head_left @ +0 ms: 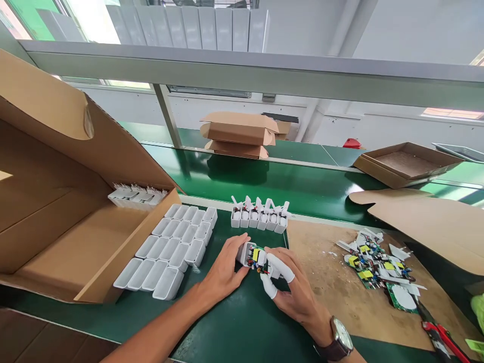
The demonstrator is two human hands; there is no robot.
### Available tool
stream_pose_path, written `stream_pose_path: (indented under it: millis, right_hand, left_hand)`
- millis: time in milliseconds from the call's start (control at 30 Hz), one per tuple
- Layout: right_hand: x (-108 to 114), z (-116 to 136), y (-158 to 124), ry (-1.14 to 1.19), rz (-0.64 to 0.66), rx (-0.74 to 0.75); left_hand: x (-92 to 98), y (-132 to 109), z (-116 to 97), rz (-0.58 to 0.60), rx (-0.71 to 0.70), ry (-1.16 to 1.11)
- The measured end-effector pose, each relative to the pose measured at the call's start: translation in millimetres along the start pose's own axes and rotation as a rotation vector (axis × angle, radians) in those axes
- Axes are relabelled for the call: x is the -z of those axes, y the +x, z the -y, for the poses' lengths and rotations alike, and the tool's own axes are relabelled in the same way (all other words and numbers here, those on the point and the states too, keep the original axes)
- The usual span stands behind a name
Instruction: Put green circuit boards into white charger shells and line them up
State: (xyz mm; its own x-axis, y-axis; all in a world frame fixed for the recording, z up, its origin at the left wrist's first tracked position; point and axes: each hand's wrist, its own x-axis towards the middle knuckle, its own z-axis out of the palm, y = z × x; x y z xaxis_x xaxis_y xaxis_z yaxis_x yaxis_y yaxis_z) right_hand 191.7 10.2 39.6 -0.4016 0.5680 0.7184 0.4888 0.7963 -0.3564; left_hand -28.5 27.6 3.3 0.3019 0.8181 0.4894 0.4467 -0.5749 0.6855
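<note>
Over the green table my left hand (227,262) grips a small white plastic case (244,252) between thumb and fingers. At the case's mouth my right hand (297,287), with white covers on thumb and a finger, holds a circuit board (259,257) carrying a yellow block and other small parts. The board's left end meets the case; how far inside it sits I cannot tell. Beyond the hands stands a row of white cases (259,219) with boards and white pieces sticking out. Left of my left hand lie several rows of open white cases (168,249).
A large cardboard box (86,242) stands open at the left, with a row of filled cases (138,195) inside. Right, a brown sheet (317,282) bears a pile of circuit boards (378,262) and red-handled pliers (438,335). A shallow cardboard tray (406,176) lies behind.
</note>
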Motion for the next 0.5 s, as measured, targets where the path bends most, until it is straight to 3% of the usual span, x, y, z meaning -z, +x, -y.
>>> stream_pose_path:
  millis: [500]
  right_hand:
    - [-5.9, -2.1, -5.4, -0.051, 0.027, -0.036]
  left_hand:
    - [1.6, 1.5, -3.6, -0.009, -0.054, 0.045]
